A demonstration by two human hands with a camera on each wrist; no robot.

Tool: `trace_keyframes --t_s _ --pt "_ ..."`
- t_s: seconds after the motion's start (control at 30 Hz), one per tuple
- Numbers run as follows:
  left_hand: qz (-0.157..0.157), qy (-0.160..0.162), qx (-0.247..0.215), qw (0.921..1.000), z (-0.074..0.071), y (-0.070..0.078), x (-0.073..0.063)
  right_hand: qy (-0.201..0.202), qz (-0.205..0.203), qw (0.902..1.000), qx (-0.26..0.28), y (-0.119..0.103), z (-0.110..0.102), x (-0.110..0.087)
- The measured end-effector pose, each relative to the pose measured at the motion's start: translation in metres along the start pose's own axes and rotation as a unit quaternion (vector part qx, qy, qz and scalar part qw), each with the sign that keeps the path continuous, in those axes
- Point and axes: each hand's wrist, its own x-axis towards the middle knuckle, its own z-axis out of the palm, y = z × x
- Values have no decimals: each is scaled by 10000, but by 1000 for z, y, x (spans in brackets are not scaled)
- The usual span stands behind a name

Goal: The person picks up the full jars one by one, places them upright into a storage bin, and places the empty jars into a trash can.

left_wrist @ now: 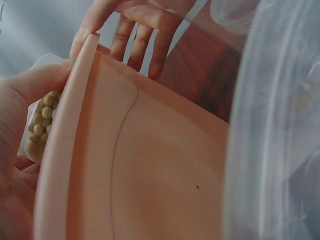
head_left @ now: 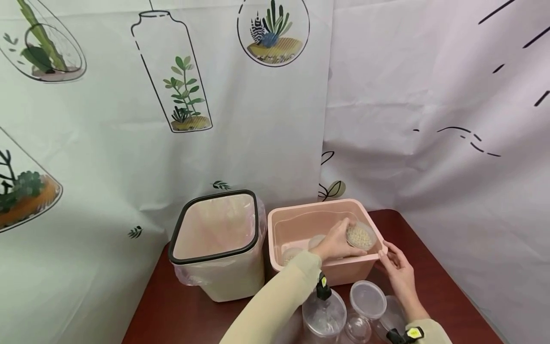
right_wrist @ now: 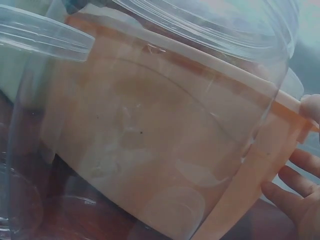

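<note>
Reaching over the front rim of a pink plastic bin [head_left: 301,210], my left hand [head_left: 337,242] grips a clear container of beige, bean-like round pieces [head_left: 360,237] inside its right end. In the left wrist view the pieces [left_wrist: 42,120] show behind the rim, beside my left thumb. My right hand [head_left: 399,272] holds the bin's front right corner, thumb at the rim and the other fingers spread along the side. From the right wrist, those fingers [right_wrist: 287,200] appear against the bin's outer wall. Further pale containers [head_left: 292,254] lie lower in the bin, partly covered by my left arm.
Left of the bin stands a cream wastebasket [head_left: 238,277] with a black rim and a plastic liner. Several clear lidded jars [head_left: 324,315] stand on the dark red table [head_left: 172,310] in front of the bin, under my forearms. A patterned white curtain [head_left: 258,143] hangs behind.
</note>
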Motion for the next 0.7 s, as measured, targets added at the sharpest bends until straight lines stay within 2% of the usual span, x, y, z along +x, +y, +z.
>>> trace_keyframes --t_s 0.1,0.2,0.27,0.43,0.53,0.7 --pt "-230 -63 -132 9996 3 -3 -3 118 149 9998 -91 -9 6 -5" --pt "-418 -154 -95 9990 3 -6 -5 94 80 9999 -107 -25 13 -10" --pt "-460 -238 -14 9987 3 -8 -6 53 -18 9999 -138 -25 14 -11" --pt "-413 -495 661 9957 -1 -11 -7 8 41 9999 -125 -28 17 -13" --pt "-289 -466 941 9941 -4 -12 -6 -30 -51 9999 -150 -20 11 -9" --pt "-212 -386 923 9948 -8 -16 -7 -33 -182 9997 -169 14 -6 5"
